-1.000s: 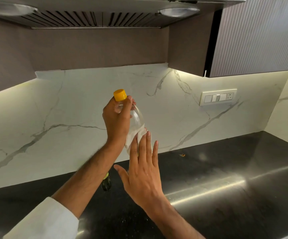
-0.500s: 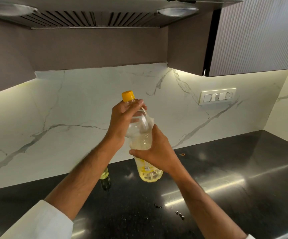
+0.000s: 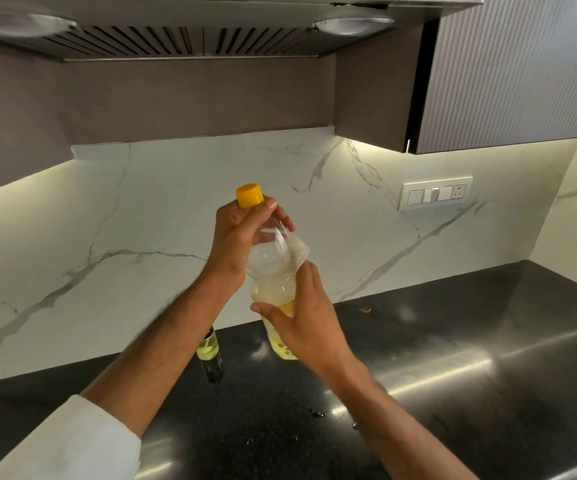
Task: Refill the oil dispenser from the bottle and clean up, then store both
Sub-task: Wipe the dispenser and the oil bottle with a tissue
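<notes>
- Holding the oil bottle (image 3: 273, 271) upright above the counter (image 3: 453, 341), left hand (image 3: 235, 244) curls round its neck below the yellow cap (image 3: 249, 195).
- Right hand (image 3: 306, 317) wraps the lower body, pressing a white tissue (image 3: 297, 249) against it.

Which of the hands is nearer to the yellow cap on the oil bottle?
Left. The left hand grips the bottle at its neck, right under the yellow cap. The right hand holds the body lower down, well below the cap.
</notes>
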